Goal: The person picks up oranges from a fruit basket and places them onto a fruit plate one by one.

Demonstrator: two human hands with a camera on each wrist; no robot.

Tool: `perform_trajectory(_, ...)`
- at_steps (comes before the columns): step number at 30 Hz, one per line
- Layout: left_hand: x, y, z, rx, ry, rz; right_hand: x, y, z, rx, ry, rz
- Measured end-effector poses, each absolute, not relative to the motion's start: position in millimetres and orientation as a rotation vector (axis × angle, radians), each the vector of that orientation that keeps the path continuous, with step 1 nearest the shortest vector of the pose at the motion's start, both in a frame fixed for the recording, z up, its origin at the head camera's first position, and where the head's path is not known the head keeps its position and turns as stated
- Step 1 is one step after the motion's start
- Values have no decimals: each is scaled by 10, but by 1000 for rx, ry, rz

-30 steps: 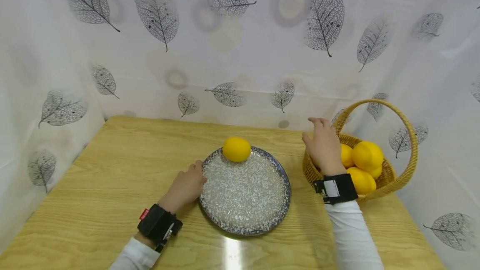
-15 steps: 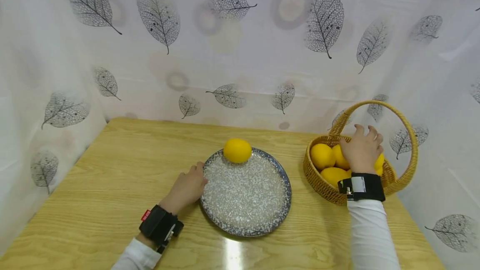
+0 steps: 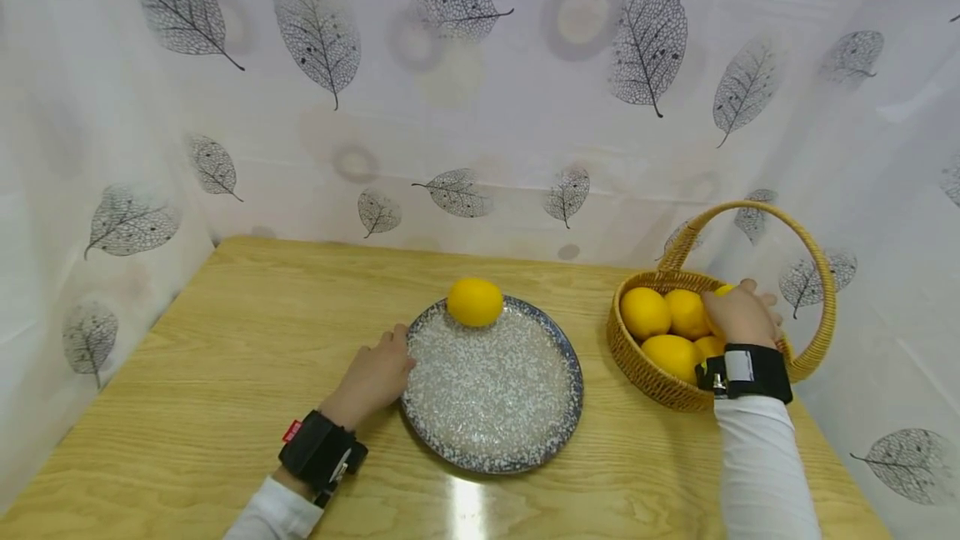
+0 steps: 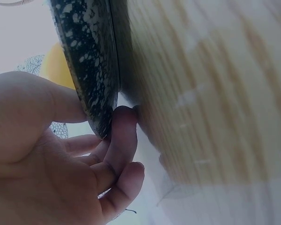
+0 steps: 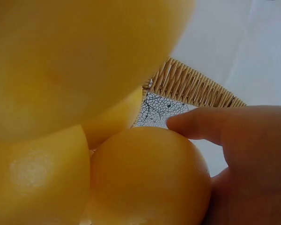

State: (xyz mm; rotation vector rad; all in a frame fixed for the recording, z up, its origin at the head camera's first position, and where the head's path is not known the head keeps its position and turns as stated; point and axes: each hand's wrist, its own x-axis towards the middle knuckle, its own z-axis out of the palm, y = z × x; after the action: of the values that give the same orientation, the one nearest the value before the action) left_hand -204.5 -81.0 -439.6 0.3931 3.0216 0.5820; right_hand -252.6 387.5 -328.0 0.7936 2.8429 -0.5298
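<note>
My left hand (image 3: 373, 377) grips the left rim of a round speckled grey plate (image 3: 495, 390) with a dark edge. In the left wrist view the thumb lies on top of the plate's rim (image 4: 91, 61) and curled fingers (image 4: 124, 136) sit beneath it. One yellow lemon (image 3: 475, 302) rests at the plate's far edge. Inside the wicker basket (image 3: 652, 373), my right hand (image 3: 742, 317) is around a lemon (image 5: 150, 178) on the right side of the pile. A fingertip (image 5: 182, 123) meets that lemon's upper surface; the far fingers are partly hidden.
Several other lemons (image 3: 671, 357) fill the basket, whose tall arched handle (image 3: 821, 273) rises to the right of the right hand. A wooden table (image 3: 247, 315) lies beneath everything. A white leaf-printed curtain (image 3: 495, 90) encloses the back and sides.
My right hand has moved right and down, from above the basket's left side into the lemons on its right. The left hand and plate have stayed in place.
</note>
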Motion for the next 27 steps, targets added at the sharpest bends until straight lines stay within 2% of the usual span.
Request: perform_trajectory(27,-2046,-800,-4387,349,2988,571,-2397,3774,-3315,664,2983,-494)
